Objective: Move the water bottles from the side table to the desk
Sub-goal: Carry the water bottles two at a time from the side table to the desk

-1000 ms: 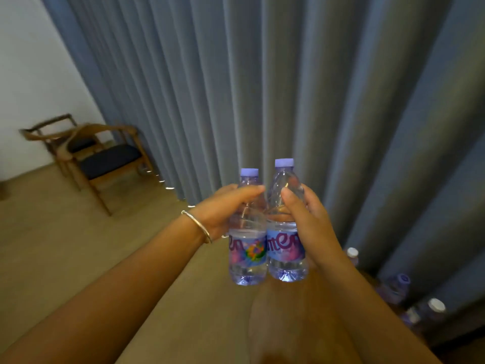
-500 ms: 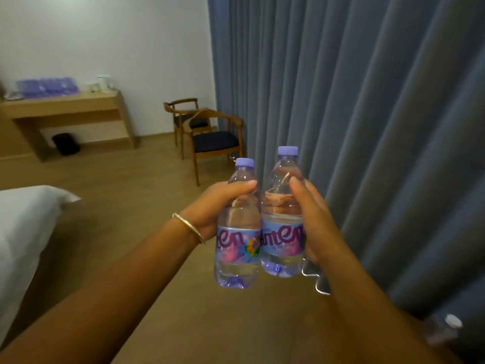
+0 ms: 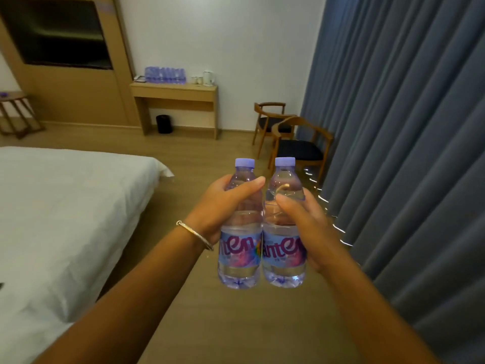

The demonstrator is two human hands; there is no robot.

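Swung from curtain toward the desk [image 3: 174, 91], left hand [image 3: 223, 206] and right hand [image 3: 304, 224] each grip one upright, purple-capped bottle.

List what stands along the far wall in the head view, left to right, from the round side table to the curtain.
Round side table → TV panel → desk carrying a row of water bottles and a kettle → two wooden chairs → curtain.

left hand [image 3: 223, 206]: grip wrapped, arm extended | right hand [image 3: 307, 227]: same
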